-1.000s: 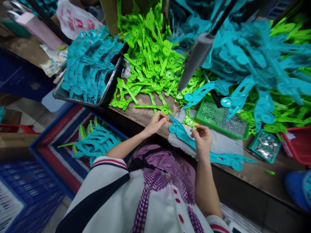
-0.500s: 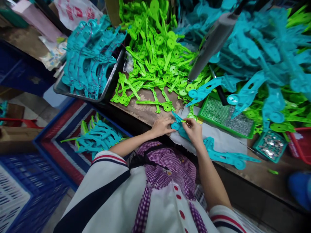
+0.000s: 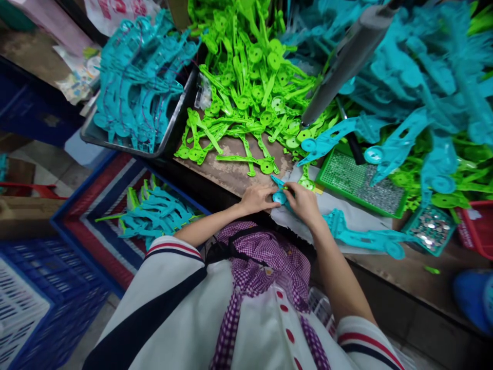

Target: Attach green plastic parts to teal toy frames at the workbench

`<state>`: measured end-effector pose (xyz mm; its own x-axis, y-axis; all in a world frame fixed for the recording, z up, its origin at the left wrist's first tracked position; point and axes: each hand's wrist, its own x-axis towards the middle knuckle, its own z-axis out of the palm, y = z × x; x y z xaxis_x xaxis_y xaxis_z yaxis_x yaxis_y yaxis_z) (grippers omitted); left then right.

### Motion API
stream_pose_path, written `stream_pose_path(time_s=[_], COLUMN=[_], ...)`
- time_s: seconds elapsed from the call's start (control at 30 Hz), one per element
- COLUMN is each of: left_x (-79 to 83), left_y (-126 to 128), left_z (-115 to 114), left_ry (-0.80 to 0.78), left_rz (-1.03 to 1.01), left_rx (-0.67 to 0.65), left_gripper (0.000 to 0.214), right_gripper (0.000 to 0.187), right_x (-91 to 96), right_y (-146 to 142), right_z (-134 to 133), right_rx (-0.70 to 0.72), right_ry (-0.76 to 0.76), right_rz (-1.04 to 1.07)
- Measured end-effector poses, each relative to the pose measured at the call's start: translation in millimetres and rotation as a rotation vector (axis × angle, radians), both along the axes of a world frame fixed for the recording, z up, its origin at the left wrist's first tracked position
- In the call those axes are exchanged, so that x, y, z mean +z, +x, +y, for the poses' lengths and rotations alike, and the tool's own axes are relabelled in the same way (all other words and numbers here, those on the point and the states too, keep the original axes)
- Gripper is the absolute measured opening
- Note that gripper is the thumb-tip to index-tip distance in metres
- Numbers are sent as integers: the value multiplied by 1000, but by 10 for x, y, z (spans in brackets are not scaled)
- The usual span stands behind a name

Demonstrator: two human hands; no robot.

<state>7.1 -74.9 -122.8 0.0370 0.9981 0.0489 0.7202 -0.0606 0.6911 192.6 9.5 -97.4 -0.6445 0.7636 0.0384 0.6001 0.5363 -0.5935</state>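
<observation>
At the table's near edge, my left hand grips the rounded end of a turquoise plastic part. My right hand is closed over the other side of the same part, thumb and fingertips pinched. A tiny bit of green shows at those fingertips, too small to name. Much of the part is hidden by my fingers. Just right of my right hand, another turquoise part lies on a white sheet. Beyond my hands lies a heap of lime-green plastic arms with round discs.
A grey powered screwdriver hangs over the heap. On the right are a green tray of small metal pieces, a teal tray of shiny discs and a turquoise pile. Leftward stand a black tray and a crate holding turquoise parts.
The view has shifted slightly. Both hands stay on the turquoise part, whose round end shows more now. My right-hand fingers have moved a little over it.
</observation>
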Motion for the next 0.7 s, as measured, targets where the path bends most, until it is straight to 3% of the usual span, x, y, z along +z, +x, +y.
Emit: stream_pose_path(time_s=[0.13,0.23,0.3,0.4,0.53,0.6,0.7], left_x=[39,118,198,363,640,757,842], left_y=[2,-41,-75,-37,303,543,849], left_z=[23,33,21,-30,-87,-94,-61], left_ry=[-32,-76,-117,-269,-399,-428,-510], left_rz=[-56,-146,-344,-869,-1470,-1609,-1624], left_rx=[31,54,91,247,426,431,342], left_gripper=[37,39,43,35,21,17,18], right_gripper=[29,33,40,41,31,26,20], right_x=[-58,0,113,294,328,276,238], right_y=[-15,48,117,161,13,-43,103], right_z=[29,-17,-145,-470,-826,-868,-793], right_rx=[-50,-98,-156,-251,-140,-191,-277], right_ry=[2,-41,-68,-44,26,123,246], right_rz=[13,109,226,369,467,529,519])
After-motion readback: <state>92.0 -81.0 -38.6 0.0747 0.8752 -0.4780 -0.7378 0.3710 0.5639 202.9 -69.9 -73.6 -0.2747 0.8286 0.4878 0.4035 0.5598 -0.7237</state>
